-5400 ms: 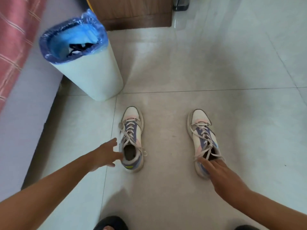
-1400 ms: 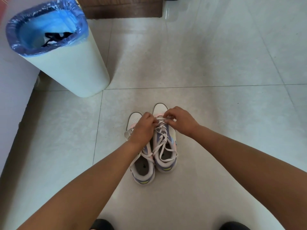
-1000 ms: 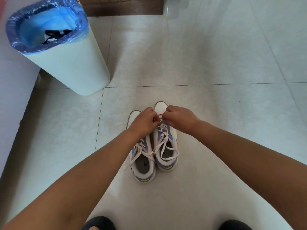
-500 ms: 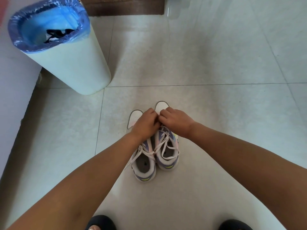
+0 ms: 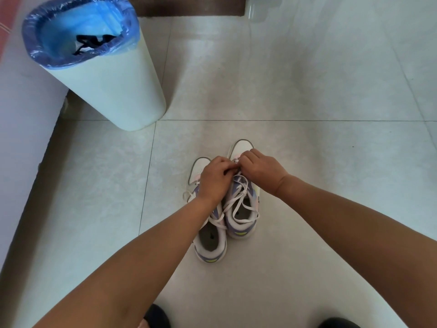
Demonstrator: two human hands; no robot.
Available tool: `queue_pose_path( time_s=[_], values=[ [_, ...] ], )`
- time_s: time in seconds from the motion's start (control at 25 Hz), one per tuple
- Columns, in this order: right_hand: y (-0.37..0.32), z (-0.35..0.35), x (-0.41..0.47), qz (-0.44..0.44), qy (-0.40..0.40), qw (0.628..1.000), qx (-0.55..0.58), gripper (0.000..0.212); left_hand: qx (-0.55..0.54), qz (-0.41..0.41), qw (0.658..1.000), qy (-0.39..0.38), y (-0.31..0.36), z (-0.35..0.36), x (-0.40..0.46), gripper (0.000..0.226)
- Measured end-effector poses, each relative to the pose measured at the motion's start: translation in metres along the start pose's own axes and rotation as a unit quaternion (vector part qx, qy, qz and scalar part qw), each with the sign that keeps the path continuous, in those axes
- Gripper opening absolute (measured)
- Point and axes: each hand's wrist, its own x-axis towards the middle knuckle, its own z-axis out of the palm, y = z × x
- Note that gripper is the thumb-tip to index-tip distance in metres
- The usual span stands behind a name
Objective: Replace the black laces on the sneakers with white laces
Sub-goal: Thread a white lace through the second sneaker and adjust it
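Two white, purple and pink sneakers stand side by side on the floor, toes pointing away from me. The left sneaker point(image 5: 210, 242) sits a little nearer than the right sneaker point(image 5: 243, 216). Both carry white laces point(image 5: 238, 197), loose over the tongues. My left hand point(image 5: 216, 177) and my right hand point(image 5: 259, 168) meet over the front of the right sneaker, each pinching its white lace near the toe eyelets. My hands hide the lowest eyelets. A black lace point(image 5: 93, 42) lies inside the bin.
A white bin point(image 5: 111, 91) with a blue plastic liner stands at the far left on the pale tiled floor point(image 5: 307, 102). A light wall runs along the left edge. Dark wooden furniture point(image 5: 189, 7) crosses the top. My dark shoes show at the bottom.
Five seconds ago the sneakers stood apart; now they stand together. Over the last second my hands stayed at the right sneaker's front, fingers working the lace slightly closer together.
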Motion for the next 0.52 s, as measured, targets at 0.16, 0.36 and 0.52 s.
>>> queue_pose_path(
  time_s=[0.16,0.36,0.52],
  values=[
    [0.009,0.002,-0.003,-0.054,0.024,0.998,0.003,0.018,0.014,0.001,1.000,0.000,-0.001,0.000,0.007,0.016],
    [0.020,0.005,0.000,-0.100,0.012,0.995,0.009,0.016,0.102,0.081,0.989,-0.076,-0.003,-0.008,0.019,0.012],
    [0.016,0.008,-0.004,-0.051,0.019,0.997,0.055,0.020,0.161,0.129,0.972,-0.117,-0.001,-0.009,0.025,0.012]
  ],
)
